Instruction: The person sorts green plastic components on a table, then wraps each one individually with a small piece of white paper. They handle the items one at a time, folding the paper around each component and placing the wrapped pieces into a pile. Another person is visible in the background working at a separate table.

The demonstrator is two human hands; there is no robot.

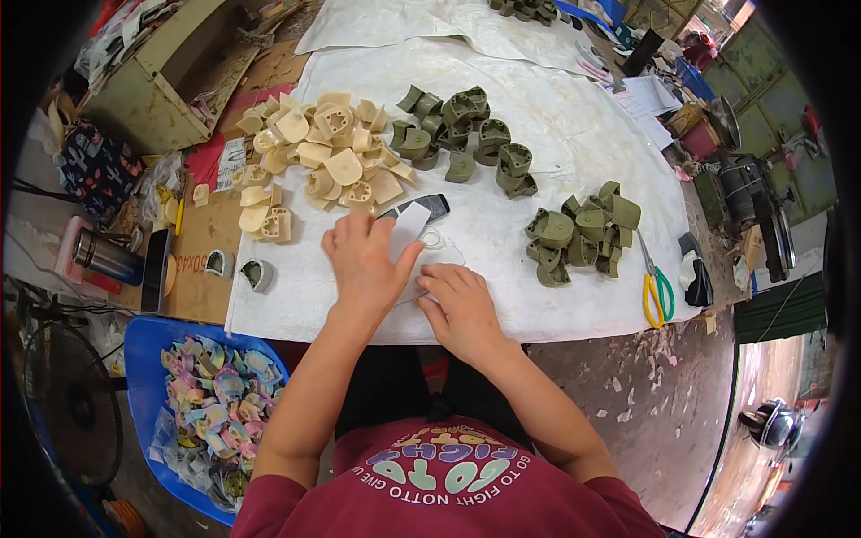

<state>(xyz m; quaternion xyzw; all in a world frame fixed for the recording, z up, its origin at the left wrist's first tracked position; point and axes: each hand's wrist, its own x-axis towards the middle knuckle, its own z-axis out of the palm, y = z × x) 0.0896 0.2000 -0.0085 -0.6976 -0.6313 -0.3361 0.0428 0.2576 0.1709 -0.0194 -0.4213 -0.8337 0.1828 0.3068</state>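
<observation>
My left hand is on the white-covered table, fingers curled, with a white strip between its thumb and fingers. Under the strip's upper end lies a dark, grey-edged flat object whose kind I cannot make out. Close by on the right is my right hand, fingers bent and thumb drawn in near the fingertips. Whatever is between them is too thin or hidden to name. A small pale ring shape shows just above the right fingers.
Cream moulded parts are heaped beyond my left hand. Olive-green parts form a far pile and a right pile. Scissors with yellow and green handles lie at the right edge. A blue bin of colourful pieces stands below left.
</observation>
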